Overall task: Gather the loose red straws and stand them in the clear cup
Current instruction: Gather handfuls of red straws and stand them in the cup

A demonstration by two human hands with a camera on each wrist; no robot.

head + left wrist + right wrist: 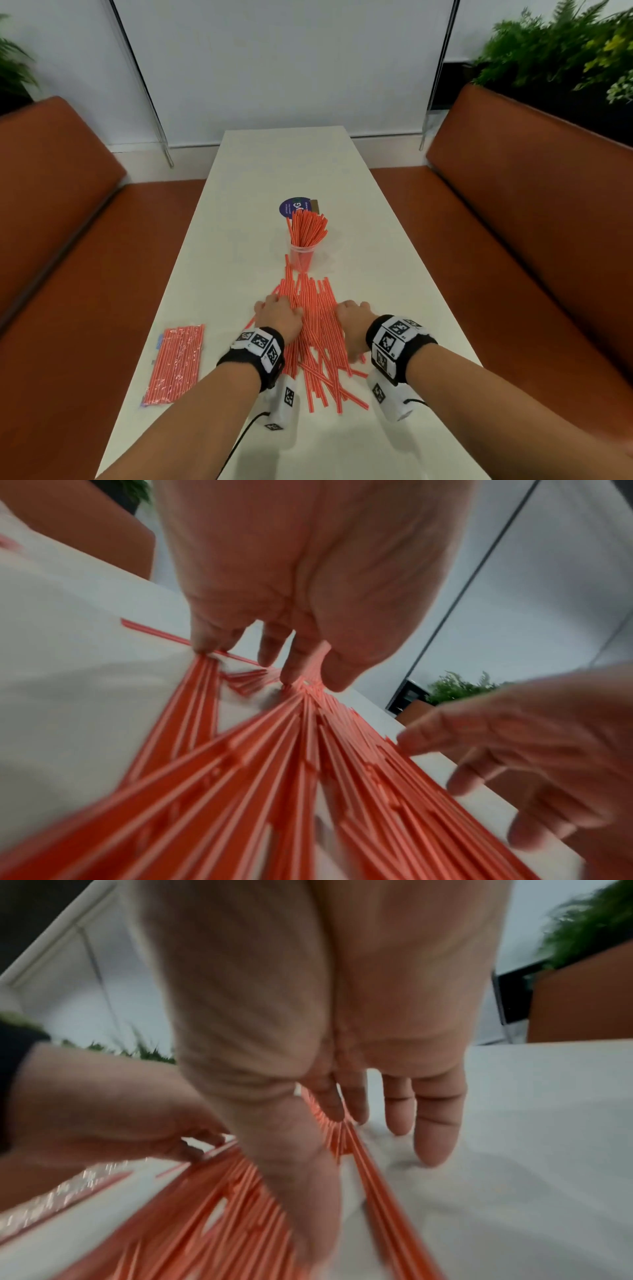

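A spread pile of loose red straws lies on the white table in front of me. Beyond it stands the clear cup, which holds a bunch of red straws. My left hand rests on the left side of the pile, its fingertips pressing down on the straws. My right hand lies along the right side of the pile, fingers straight and down on the table, thumb over the straws. Neither hand grips a straw.
A sealed packet of red straws lies at the near left of the table. A round blue disc lies behind the cup. Orange benches flank the table on both sides, with plants behind.
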